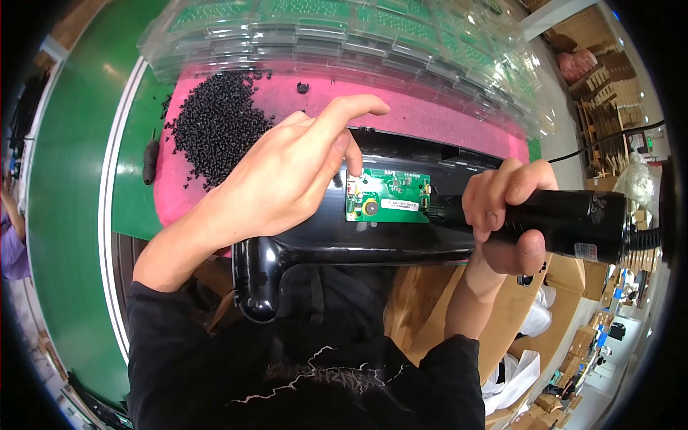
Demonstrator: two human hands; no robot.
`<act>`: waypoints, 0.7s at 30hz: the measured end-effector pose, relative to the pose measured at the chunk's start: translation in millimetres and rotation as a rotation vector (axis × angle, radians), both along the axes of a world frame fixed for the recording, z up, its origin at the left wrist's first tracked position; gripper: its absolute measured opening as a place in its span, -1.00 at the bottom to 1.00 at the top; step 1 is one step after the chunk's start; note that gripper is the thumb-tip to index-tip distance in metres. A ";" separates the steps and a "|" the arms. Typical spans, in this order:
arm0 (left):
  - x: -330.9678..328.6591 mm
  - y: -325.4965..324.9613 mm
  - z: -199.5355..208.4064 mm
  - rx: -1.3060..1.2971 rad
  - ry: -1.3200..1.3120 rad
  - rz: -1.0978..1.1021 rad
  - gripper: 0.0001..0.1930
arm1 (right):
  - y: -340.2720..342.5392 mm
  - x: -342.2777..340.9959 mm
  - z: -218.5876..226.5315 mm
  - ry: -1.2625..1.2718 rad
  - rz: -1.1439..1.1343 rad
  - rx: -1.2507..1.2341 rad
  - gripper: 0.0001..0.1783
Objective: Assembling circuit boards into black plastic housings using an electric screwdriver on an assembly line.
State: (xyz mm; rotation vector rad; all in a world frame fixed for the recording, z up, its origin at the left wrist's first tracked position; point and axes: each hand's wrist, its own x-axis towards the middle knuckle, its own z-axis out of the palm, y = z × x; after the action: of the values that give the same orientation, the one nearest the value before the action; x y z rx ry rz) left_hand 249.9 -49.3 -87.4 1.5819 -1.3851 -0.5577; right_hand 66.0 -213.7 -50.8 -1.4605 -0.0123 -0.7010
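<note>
The left hand (290, 172) is loosely spread, its forefinger stretched out to the right, with a lower finger bent down to the upper left corner of a green circuit board (390, 195). The right hand (509, 204) is wrapped around a thick black electric screwdriver (566, 222) lying nearly level, its narrow nose at the board's lower right edge. The board sits inside a long, glossy black housing (373, 247), whose rounded end juts toward the person at lower left.

Under the housing, a pink mat (487, 129) covers much of the green tabletop (132, 204). On the mat's left lies a heaped pile of small black parts (218, 125), strays scattered around it; one larger black piece (303, 87) sits apart, near the back. A slim hand tool (150, 159) with a dark handle lies left of the mat. Along the back stand stacked clear trays (344, 36) holding green boards.

Further left, beyond a white rail (118, 150), runs a broad green surface (72, 193); past it, a purple sleeve (13, 251) shows at the rim. At lower right is an open cardboard box (423, 304) near white wrapped items (537, 315). Stacked brown cardboard (602, 132) fills the room's right side.
</note>
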 end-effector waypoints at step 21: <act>9.3 9.9 4.4 0.079 -0.434 0.061 -0.68 | -8.7 -1.3 4.0 0.042 -0.035 0.090 -0.51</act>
State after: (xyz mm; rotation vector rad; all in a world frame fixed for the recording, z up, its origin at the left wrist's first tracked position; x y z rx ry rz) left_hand 259.1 -39.4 -83.0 1.8777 -1.6392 -0.2397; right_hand 64.7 -222.4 -46.9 -1.3911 0.0766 -0.6912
